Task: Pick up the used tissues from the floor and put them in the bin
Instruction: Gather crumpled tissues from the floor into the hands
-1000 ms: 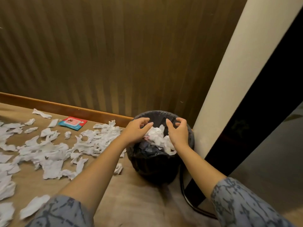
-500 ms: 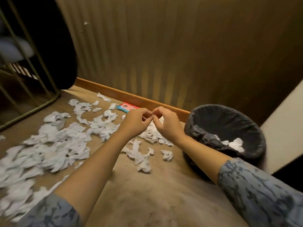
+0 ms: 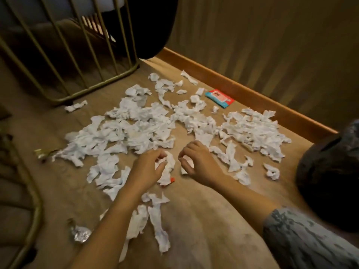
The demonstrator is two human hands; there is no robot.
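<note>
White crumpled tissue strip (image 3: 168,169) lies on the tan carpet (image 3: 204,220) between both empty, loosely curled hands — long axis running away from the person; left hand (image 3: 148,166) nearer, right hand (image 3: 200,164) just beside; black lined bin (image 3: 330,171) at the carpet's right edge.

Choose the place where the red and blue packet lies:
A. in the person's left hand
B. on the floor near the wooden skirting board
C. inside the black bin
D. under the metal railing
B: the red and blue packet lies flat on the floor beside the wooden skirting board, beyond the scattered tissues.
</note>
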